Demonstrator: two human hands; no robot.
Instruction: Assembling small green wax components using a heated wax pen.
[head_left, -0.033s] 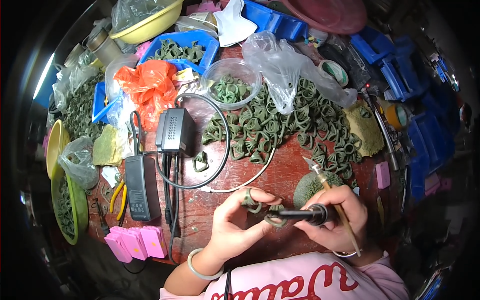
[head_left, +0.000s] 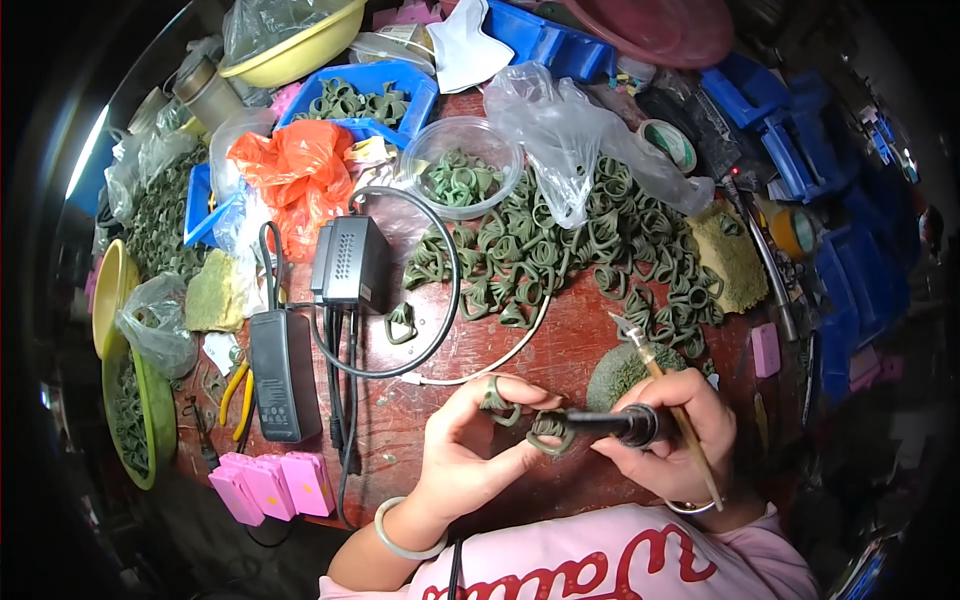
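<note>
Between the thumb and fingertips of my left hand (head_left: 462, 442) is a dark green ring (head_left: 550, 432). A second green ring (head_left: 497, 403) hangs around a finger of the same hand. My right hand (head_left: 690, 415) is closed around a black pen-like tool (head_left: 634, 427), its dark tip at the held ring; whether they touch I cannot tell. The same hand also keeps a slim wooden-handled tool with a pointed metal blade (head_left: 652, 365), which points away from me. Beyond this hand lies a round green crumbly pad (head_left: 608, 378).
A heap of green rings (head_left: 530, 240) spreads over the red table (head_left: 480, 350). A black power box (head_left: 350, 262), an adapter (head_left: 282, 375) and looping cables stand left. Pink blocks (head_left: 272, 487) sit at the front edge. A clear tub (head_left: 463, 208) and blue trays (head_left: 425, 95) are behind.
The black tool's tip has shifted slightly up and right, showing more of the held ring. The wooden-handled tool has moved slightly right.
</note>
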